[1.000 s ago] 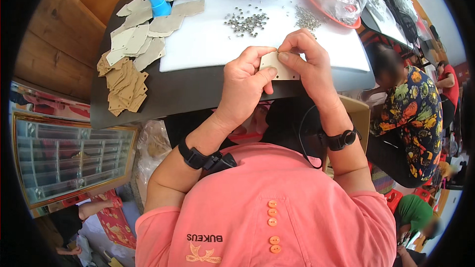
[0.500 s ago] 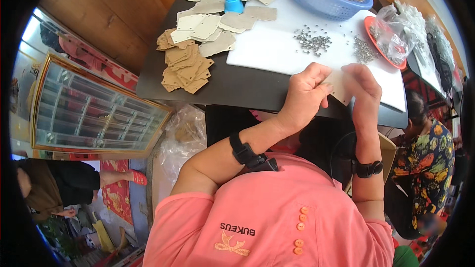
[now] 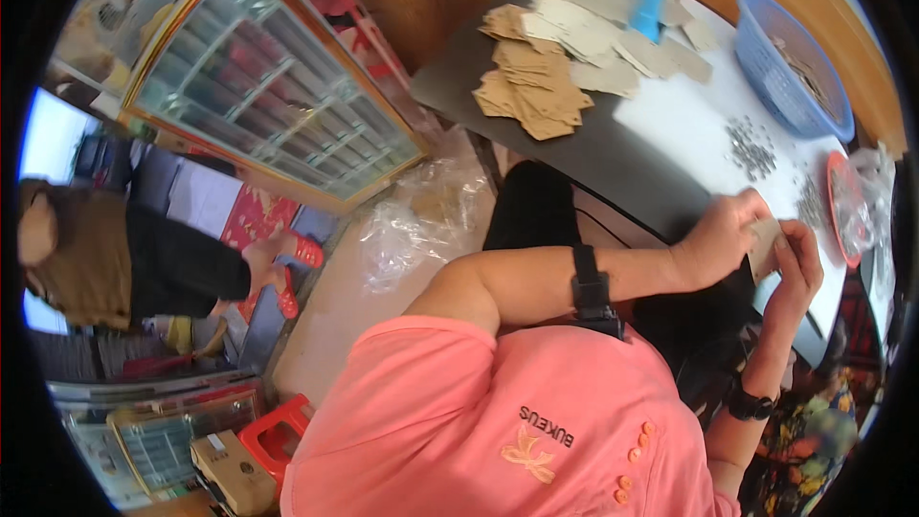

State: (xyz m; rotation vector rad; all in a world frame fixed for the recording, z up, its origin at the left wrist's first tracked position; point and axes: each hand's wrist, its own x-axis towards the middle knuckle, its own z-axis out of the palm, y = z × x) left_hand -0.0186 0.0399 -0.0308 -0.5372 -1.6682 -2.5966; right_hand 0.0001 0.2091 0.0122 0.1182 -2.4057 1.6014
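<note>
Both my hands are at the near edge of the table, over on the right of the view. Between them is a small beige card piece (image 3: 763, 247). My left hand (image 3: 726, 241) is closed, pinching the card's left side. My right hand (image 3: 796, 263) has thumb and fingers closed on its right side. Fingers partly hide the card, and anything smaller between them cannot be made out. Just beyond, small round metal pieces (image 3: 751, 148) lie scattered on a white sheet (image 3: 661, 124), with a heap of finer metal bits (image 3: 810, 201) near my right hand.
Brown card pieces (image 3: 531, 86) and pale ones (image 3: 589, 24) lie farther left, by a blue fan (image 3: 649, 5). A blue basket (image 3: 766, 86) and a red plate (image 3: 836, 201) holding a plastic bag stand right. A glass cabinet (image 3: 268, 86), a person (image 3: 182, 258) and a red stool (image 3: 273, 436) are left.
The view has swung left, so the table and my hands appear farther right, and more of the room shows. My right hand, blurred before, now shows clearly against the card. My left hand keeps its pinch.
</note>
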